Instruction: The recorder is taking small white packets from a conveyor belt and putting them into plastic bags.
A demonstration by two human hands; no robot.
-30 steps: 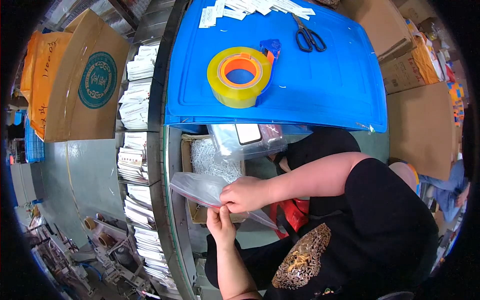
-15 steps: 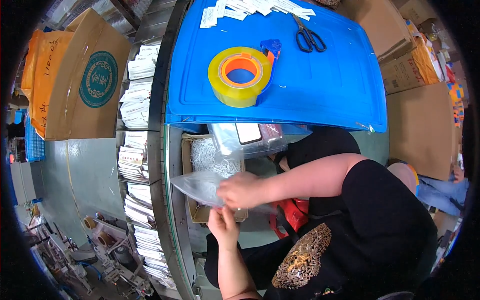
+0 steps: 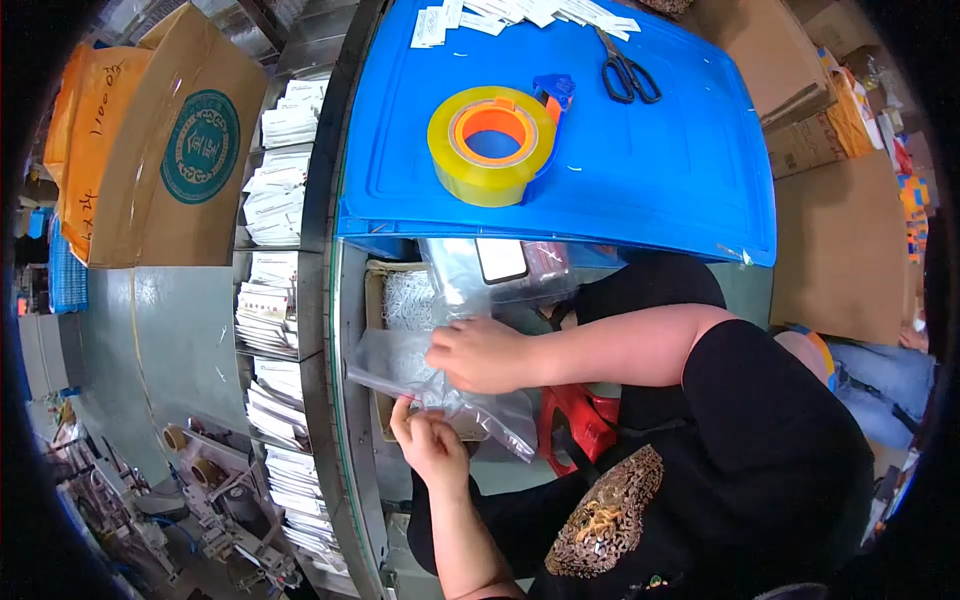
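Observation:
A clear plastic bag [image 3: 505, 425] is stretched between my hands over a cardboard box [image 3: 374, 300]. My left hand [image 3: 432, 445] has its fingers curled at the bag's lower edge, gripping it. On the bag's upper side, my right hand [image 3: 485, 355] is closed with bent fingers, pinching the film. Whether anything small is under those fingers is hidden. Small thin white pieces [image 3: 408, 300] fill the box beneath. Just beyond my right hand lie more clear plastic bags [image 3: 460, 275], partly under the blue lid's edge.
A blue plastic lid [image 3: 640, 190] carries a yellow tape roll [image 3: 500, 180] in a dispenser, black-handled scissors [image 3: 622, 80] and white slips [image 3: 510, 12]. On the left, a metal rack [image 3: 315, 270] holds stacks of white cards [image 3: 268, 300]. A red object [image 3: 580, 425] sits near my lap.
The bag has swung lower and spread out, its free end now hanging to the right below my right hand. My left hand has shifted slightly left; the view has shifted slightly.

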